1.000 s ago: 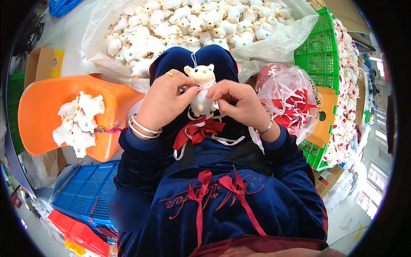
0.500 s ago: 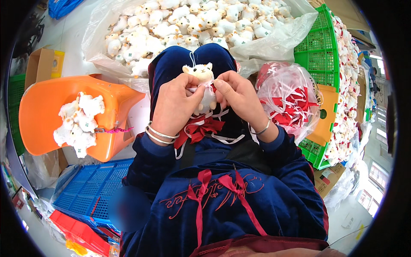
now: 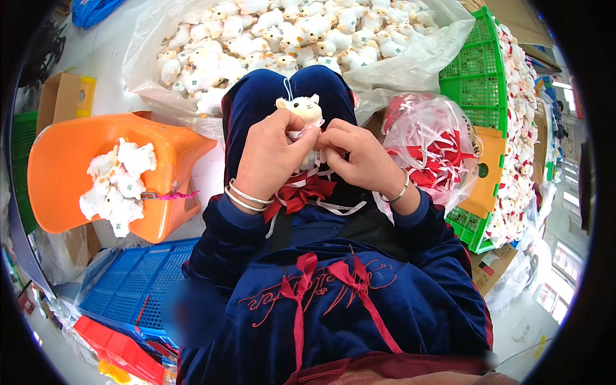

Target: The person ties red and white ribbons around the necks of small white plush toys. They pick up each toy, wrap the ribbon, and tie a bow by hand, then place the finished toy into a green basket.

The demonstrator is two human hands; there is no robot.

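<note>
A small cream plush animal [image 3: 301, 110] with a hanging loop on its head sits upright on my lap, facing up. My left hand [image 3: 273, 151] is closed around its neck, pinching a pale ribbon [image 3: 296, 134] there. Close beside it, my right hand [image 3: 353, 154] has its fingertips pinched together at the toy's front, on what looks like the ribbon; the exact hold is hidden. Both hands cover most of the toy's body. Below them, red fabric pieces with white ribbons [image 3: 301, 196] lie on my lap.
Beyond my knees, a large plastic bag [image 3: 423, 64] holds many plush toys. An orange chair [image 3: 58, 173] at left carries several more. At right are a clear bag of red pieces [image 3: 443, 147] and a green crate [image 3: 471, 83]. A blue crate [image 3: 122, 276] stands lower left.
My right hand has turned and moved in toward the left one, its fingers now bent at the toy's front. My left hand has shifted slightly over the toy, hiding more of its body.
</note>
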